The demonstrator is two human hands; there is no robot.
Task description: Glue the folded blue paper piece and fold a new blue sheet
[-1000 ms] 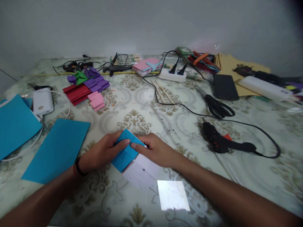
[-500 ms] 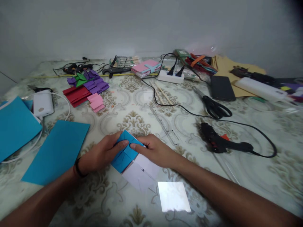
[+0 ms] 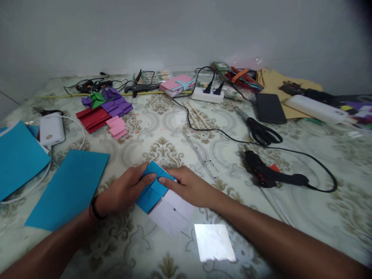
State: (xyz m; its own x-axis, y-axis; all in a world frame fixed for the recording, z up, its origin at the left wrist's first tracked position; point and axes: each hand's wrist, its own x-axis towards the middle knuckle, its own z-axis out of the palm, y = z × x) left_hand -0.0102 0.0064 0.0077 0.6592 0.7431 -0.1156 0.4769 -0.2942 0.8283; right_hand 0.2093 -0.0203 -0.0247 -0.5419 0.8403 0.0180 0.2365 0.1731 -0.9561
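A creased blue paper [image 3: 149, 199] with a white underside is held between both hands over the table. My left hand [image 3: 128, 186] grips its left edge, thumb pressed on the blue face. On the other side my right hand [image 3: 190, 186] pinches the upper right edge, its thumb also on top. The fingers under the paper are hidden. White folded flaps [image 3: 174, 211] show just below the blue part. Left of my left hand lies a flat blue sheet [image 3: 69, 186], with more blue sheets [image 3: 20, 159] farther left.
A hot glue gun [image 3: 273, 174] and black-handled scissors [image 3: 261, 130] lie at right, near a clear ruler [image 3: 202, 155]. Folded red paper [image 3: 91, 118], purple paper [image 3: 117, 106] and pink paper [image 3: 116, 127] sit back left. A power strip [image 3: 207, 95] trails a black cable across the table. A white power bank [image 3: 51, 128] is at left.
Both hands keep the same hold on the blue paper, thumbs nearly still. The whole view has shifted very slightly; nothing was let go or picked up.
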